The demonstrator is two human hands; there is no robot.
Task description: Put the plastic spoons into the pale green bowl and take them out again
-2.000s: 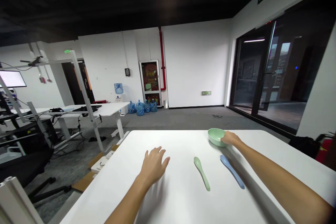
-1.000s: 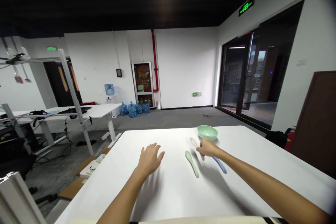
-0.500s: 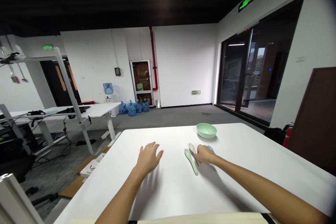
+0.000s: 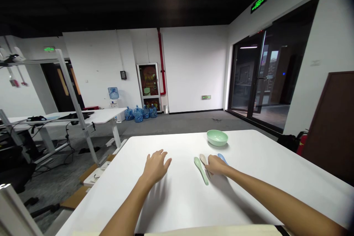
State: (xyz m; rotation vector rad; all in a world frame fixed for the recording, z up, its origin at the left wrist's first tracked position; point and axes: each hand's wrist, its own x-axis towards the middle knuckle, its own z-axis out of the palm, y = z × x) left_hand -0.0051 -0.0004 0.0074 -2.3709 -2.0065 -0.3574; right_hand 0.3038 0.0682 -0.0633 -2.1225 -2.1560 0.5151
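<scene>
My left hand [image 4: 155,167] lies flat and open on the white table [image 4: 179,199], fingers spread, holding nothing. My right hand [image 4: 216,165] rests on the table with its fingers closed on the handle of a beige spoon [image 4: 203,159], whose bowl lies on the tabletop. A green spoon [image 4: 201,170] lies just left of it, touching or nearly so. A blue spoon [image 4: 221,158] shows just behind my right hand, mostly hidden. A green bowl [image 4: 217,137] stands farther back, apart from both hands.
The table's left edge drops to a grey floor with cardboard and a white tray. Another white desk [image 4: 83,117] with cables and an aluminium frame [image 4: 74,99] stand to the left. Water bottles [image 4: 138,113] sit by the far wall. A brown panel [image 4: 332,125] is at right.
My right hand left the green bowl, brought a beige spoon over and lowered it to the table between the green and blue spoons. My left hand stayed flat. The camera view shifted right.
</scene>
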